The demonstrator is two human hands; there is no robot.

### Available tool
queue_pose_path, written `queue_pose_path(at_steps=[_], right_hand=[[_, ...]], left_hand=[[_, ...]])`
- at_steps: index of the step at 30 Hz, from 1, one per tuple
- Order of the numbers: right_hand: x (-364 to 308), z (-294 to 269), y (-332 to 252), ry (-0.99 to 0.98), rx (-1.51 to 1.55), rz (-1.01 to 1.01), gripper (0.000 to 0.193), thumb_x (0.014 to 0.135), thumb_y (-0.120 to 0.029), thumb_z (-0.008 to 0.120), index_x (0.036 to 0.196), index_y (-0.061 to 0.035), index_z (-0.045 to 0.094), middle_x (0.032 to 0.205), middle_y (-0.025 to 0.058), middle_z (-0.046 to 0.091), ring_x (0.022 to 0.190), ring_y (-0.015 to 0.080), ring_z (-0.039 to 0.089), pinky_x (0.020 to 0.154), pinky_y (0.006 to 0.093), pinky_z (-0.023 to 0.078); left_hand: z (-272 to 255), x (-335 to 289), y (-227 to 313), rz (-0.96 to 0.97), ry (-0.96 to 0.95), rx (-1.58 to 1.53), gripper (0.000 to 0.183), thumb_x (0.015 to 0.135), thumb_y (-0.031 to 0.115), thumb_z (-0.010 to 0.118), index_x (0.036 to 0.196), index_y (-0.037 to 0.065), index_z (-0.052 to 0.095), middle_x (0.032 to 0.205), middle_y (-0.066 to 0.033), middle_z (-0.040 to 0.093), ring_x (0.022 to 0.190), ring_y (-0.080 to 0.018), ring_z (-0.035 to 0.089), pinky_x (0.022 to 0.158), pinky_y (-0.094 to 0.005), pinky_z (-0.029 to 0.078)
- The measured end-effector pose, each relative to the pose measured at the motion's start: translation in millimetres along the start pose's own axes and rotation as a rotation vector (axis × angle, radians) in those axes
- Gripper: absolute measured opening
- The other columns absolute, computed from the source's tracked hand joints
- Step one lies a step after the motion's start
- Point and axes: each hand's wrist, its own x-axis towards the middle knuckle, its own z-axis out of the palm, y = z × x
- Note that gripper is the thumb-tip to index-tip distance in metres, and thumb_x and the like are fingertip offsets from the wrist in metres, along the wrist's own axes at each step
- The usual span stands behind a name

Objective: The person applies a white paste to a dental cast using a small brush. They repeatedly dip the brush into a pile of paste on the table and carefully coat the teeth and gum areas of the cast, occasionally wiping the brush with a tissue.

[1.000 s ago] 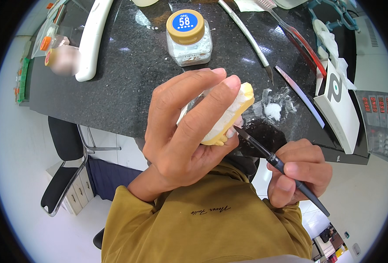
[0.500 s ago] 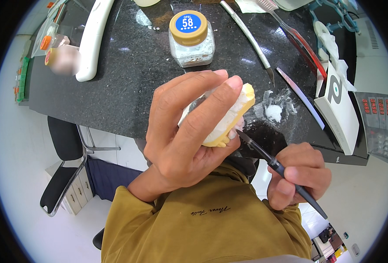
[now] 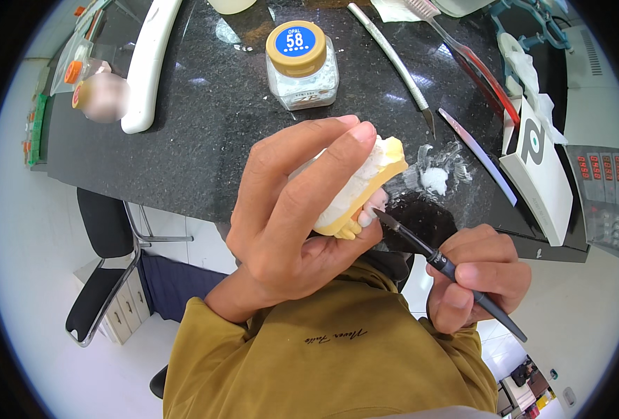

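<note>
The left hand [image 3: 278, 220] clasps a yellow-and-white plaster dental cast [image 3: 356, 200]; below-right of it, the right hand [image 3: 488, 272] pinches a slim black brush [image 3: 439, 260] slanting toward it.

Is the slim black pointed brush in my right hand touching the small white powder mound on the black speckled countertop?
Apart. The head view shows dark countertop separating the slim black pointed brush from the small white powder mound.

Bright white light, seemingly from overhead, leaves pale glare patches on the polished dark countertop [image 3: 184, 153], and the floor [image 3: 114, 377] at near left looks washed out. Left hand [image 3: 274, 223] and right hand [image 3: 481, 276] look fairly sharp; a pinkish container [image 3: 108, 98] at far left smears into blur, and fisheye curvature bends edges toward the black rim
</note>
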Motion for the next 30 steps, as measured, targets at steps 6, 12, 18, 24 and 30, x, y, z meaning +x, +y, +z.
queue_pose_path(at_steps=[6,12,18,24,30], right_hand=[[-0.8,0.2,-0.5,0.012,-0.029,0.008,0.021,0.069,-0.001,0.067,0.089,0.0009,0.061,0.068,0.0084,0.058,0.047,0.0152,0.055,0.042,0.0242,0.045],[-1.5,1.0,-0.8,0.034,-0.01,0.017,0.022,0.07,-0.001,0.067,0.091,0.0011,0.06,0.068,0.0084,0.058,0.047,0.0155,0.055,0.041,0.0246,0.044],[-1.9,-4.6,0.3,0.011,0.111,0.026,0.027,0.072,0.0,0.067,0.097,0.0032,0.059,0.07,0.0096,0.059,0.048,0.0177,0.057,0.04,0.0259,0.046],[-0.5,-2.0,0.6,0.006,0.058,0.014,0.026,0.071,-0.001,0.067,0.096,0.0018,0.059,0.069,0.009,0.059,0.05,0.018,0.059,0.042,0.0251,0.047],[-1.3,-0.4,-1.7,0.017,0.03,0.042,0.022,0.07,-0.002,0.068,0.091,-0.0002,0.06,0.07,0.0088,0.06,0.049,0.0168,0.059,0.043,0.0243,0.048]], left_hand=[[0.1,-0.8,0.8,-0.014,-0.004,0.003,0.055,0.075,0.012,0.078,0.12,-0.003,0.052,0.113,-0.0221,0.056,0.099,-0.0255,0.062,0.079,-0.0307,0.057],[0.1,0.4,2.0,-0.018,-0.008,-0.002,0.054,0.076,0.011,0.077,0.121,-0.004,0.051,0.113,-0.0223,0.055,0.099,-0.0254,0.061,0.079,-0.0307,0.057],[-1.5,-0.4,4.2,-0.047,-0.014,-0.04,0.054,0.076,0.008,0.074,0.122,-0.005,0.05,0.116,-0.0218,0.054,0.102,-0.0264,0.061,0.082,-0.0315,0.057],[-0.7,-1.6,3.1,-0.055,-0.012,-0.079,0.055,0.077,0.012,0.076,0.123,-0.005,0.049,0.116,-0.0212,0.053,0.103,-0.0266,0.062,0.084,-0.0317,0.056],[-0.8,-2.2,1.6,-0.04,-0.009,-0.069,0.055,0.079,0.017,0.075,0.122,-0.005,0.049,0.116,-0.021,0.053,0.102,-0.0262,0.062,0.083,-0.0315,0.057]])
